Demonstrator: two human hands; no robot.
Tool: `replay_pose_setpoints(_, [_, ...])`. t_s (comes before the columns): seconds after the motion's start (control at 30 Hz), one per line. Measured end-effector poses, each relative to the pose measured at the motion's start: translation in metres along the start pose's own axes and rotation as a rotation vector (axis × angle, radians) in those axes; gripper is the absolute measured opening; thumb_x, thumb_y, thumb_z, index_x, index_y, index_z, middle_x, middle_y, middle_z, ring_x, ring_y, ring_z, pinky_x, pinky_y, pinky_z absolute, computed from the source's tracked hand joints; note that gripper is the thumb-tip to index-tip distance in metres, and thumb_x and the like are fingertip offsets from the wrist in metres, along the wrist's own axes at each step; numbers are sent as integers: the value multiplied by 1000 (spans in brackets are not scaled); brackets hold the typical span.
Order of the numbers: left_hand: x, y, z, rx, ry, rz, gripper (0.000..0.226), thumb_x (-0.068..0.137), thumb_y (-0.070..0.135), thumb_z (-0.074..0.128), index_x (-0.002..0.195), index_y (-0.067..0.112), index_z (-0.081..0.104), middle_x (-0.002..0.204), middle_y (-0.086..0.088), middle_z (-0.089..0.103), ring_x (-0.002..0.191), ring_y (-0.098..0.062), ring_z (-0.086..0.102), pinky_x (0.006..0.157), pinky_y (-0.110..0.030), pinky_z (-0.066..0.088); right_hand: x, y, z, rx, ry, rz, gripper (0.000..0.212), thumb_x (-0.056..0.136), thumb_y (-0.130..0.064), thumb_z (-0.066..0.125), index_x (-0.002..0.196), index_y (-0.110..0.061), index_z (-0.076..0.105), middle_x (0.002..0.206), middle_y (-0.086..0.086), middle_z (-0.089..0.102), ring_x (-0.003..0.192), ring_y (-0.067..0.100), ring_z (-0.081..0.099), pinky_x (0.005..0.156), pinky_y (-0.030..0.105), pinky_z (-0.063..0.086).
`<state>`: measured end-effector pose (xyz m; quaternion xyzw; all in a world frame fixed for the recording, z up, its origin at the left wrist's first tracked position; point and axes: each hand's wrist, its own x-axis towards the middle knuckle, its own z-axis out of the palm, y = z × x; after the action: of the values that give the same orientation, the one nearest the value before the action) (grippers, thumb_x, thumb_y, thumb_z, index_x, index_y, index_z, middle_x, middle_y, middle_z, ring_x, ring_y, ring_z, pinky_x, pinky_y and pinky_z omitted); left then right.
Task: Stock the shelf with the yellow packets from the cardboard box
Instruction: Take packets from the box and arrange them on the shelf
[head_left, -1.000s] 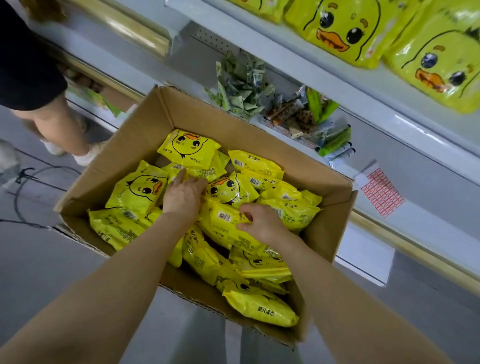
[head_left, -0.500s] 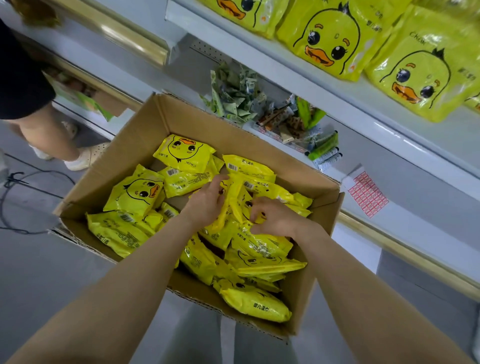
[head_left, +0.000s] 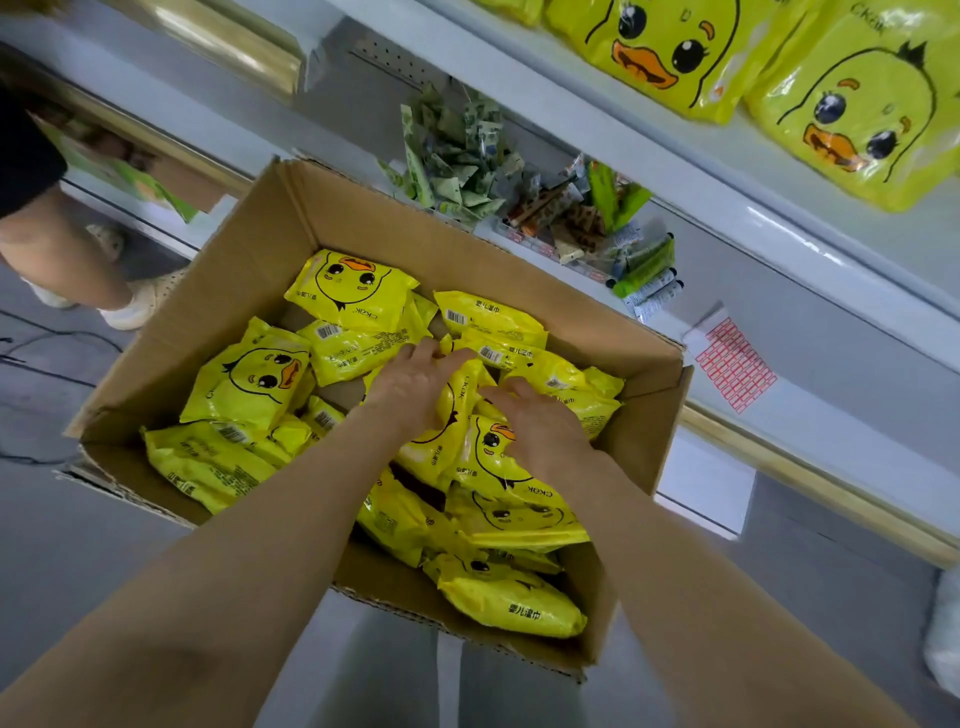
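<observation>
Both of my hands are down in the cardboard box (head_left: 249, 291), which stands open on the floor in front of the shelf (head_left: 675, 171), and most of the yellow packets (head_left: 249, 379) lie loose and mixed inside it, some face up and some showing the barcode. My left hand (head_left: 410, 384) is curled around one side of a few packets that stand on edge in the middle, and my right hand (head_left: 540, 431) presses flat against their other side, so the small stack (head_left: 457, 415) is squeezed between my two palms; how far my fingers go under it I cannot tell, because the packets hide them. To do this step well, I think I should gather only as many as both palms can hold firmly, because the film looks smooth and a loose stack may slide apart. It is better to keep the packets turned the same way, so that they go on the shelf in order. I would lift straight up, clear of the box wall, and then bring them to the upper shelf where the same duck packets (head_left: 654, 47) lie already.
</observation>
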<state>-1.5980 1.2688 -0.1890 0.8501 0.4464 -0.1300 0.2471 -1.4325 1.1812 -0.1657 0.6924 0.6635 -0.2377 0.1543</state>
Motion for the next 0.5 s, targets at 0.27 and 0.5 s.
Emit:
replay_pose_setpoints(0.27, [-8,-18,-6,-195,69,-359,40,93,31,57,130,23,43,121,-11,59,107,-34,60,80,-41,50,4,7,-24,38,129,-116,44,88,-13,66,127,-30,56,123,0,59,117,24,46,82,32,44])
replay_pose_setpoints(0.5, [-25,-31,-10,-273,83,-512,42,96,32,51,132,17,36,114,-18,61,105,-39,58,75,-39,43,17,-19,1,-51,-72,-138,73,83,-11,68,144,-33,33,123,9,59,116,30,49,90,41,48])
